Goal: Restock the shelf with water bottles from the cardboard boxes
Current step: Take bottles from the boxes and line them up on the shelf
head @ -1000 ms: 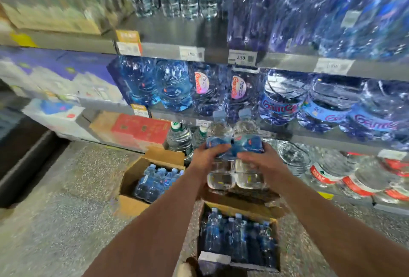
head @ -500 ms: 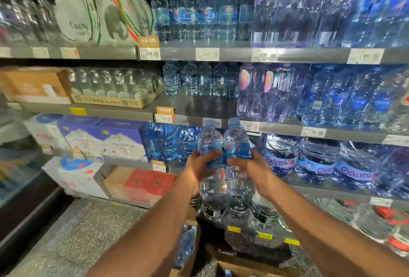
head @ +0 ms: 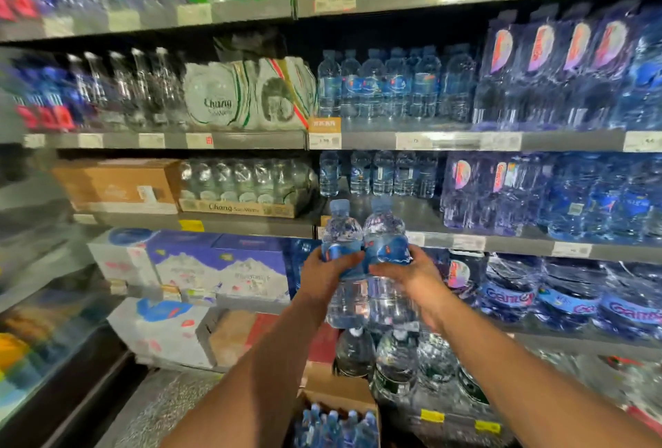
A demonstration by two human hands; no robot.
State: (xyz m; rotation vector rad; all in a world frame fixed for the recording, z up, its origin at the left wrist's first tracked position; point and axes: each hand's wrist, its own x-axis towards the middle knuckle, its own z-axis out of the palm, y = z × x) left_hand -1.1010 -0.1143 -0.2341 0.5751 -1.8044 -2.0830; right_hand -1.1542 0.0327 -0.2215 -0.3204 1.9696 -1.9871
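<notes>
The left hand (head: 324, 273) curls round the blue label of one water bottle (head: 340, 232); the right hand (head: 412, 277) curls round the label of a second bottle (head: 385, 229) pressed against the first. Both bottles stand upright in the air, just in front of the front edge of the shelf (head: 422, 211); their clear lower halves are hard to separate from the bottles behind them. A row of small bottles (head: 383, 175) stands at the back of that shelf, dim at its left end. At the bottom edge of the view an open cardboard box (head: 336, 397) is cut off; only the caps and shoulders of its boxed bottles (head: 333, 426) show. The shelving on the left is smeared by blur; the price tags (head: 469, 242) are unreadable.
</notes>
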